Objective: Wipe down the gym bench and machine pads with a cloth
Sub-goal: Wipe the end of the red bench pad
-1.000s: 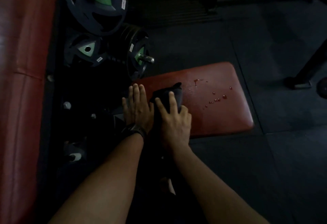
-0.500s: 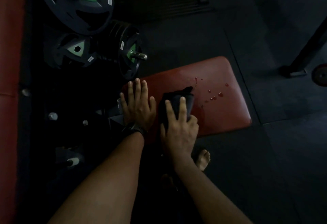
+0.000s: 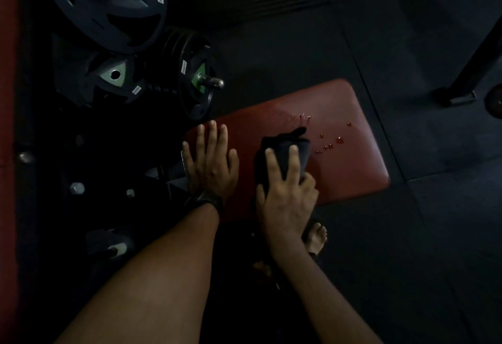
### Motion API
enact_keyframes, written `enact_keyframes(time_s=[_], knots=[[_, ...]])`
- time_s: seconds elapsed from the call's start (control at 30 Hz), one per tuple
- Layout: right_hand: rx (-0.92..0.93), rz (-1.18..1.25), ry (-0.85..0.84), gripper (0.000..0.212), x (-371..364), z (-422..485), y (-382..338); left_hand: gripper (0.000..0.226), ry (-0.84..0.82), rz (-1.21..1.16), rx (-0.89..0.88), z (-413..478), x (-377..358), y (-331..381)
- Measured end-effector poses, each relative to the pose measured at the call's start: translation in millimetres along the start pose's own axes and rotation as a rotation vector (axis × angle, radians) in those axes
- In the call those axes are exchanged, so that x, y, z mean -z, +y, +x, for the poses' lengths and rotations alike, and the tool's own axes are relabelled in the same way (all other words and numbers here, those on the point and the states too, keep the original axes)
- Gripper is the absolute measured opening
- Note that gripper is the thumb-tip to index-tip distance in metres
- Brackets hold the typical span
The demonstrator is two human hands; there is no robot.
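A dark red machine pad lies low in the middle of the view, with several water droplets on its right half. My right hand presses a dark cloth onto the pad just left of the droplets. Two fingers lie straight on top of the cloth, while the thumb and outer fingers curl at its sides. My left hand rests flat on the pad's left end with its fingers spread, and a dark band circles its wrist.
Black weight plates with green hubs and a loaded bar end stand close to the pad's upper left. A red bench edge runs down the far left. A machine foot sits right. A bare foot is below the pad.
My right hand has slid the cloth rightward along the pad, closer to the droplets. The left hand has stayed flat at the pad's left end.
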State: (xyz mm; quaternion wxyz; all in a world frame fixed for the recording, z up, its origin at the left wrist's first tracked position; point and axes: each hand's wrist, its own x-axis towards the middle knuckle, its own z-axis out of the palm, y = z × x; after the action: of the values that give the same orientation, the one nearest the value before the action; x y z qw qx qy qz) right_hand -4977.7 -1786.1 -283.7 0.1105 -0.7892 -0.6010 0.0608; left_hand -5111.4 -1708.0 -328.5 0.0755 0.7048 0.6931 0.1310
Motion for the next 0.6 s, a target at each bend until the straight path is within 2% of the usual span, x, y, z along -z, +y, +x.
enact_keyframes(time_s=[0.13, 0.2, 0.3, 0.37, 0.43, 0.53, 0.6], knots=[[0.348, -0.015, -0.047, 0.066, 0, 27, -2, 0.064, 0.023, 0.008, -0.012, -1, 0, -1], [0.413, -0.066, -0.065, 0.064, 5, 62, 11, 0.064, 0.031, -0.002, -0.008, -2, 1, -1], [0.164, -0.054, 0.004, 0.068, 11, 84, 33, 0.065, 0.013, -0.021, 0.01, 0, 2, 0], [-0.056, -0.019, 0.046, 0.07, 7, 66, 35, 0.066, 0.008, -0.023, 0.017, -1, 2, 1], [-0.198, -0.011, 0.058, 0.07, 2, 35, 20, 0.067, -0.002, -0.02, 0.014, -1, 2, 0], [-0.146, 0.018, 0.023, 0.071, -3, 9, -8, 0.069, 0.015, -0.014, 0.003, 0, 1, -3], [0.026, 0.033, 0.001, 0.07, -3, 15, -15, 0.07, 0.022, -0.014, 0.001, 1, 1, -3]])
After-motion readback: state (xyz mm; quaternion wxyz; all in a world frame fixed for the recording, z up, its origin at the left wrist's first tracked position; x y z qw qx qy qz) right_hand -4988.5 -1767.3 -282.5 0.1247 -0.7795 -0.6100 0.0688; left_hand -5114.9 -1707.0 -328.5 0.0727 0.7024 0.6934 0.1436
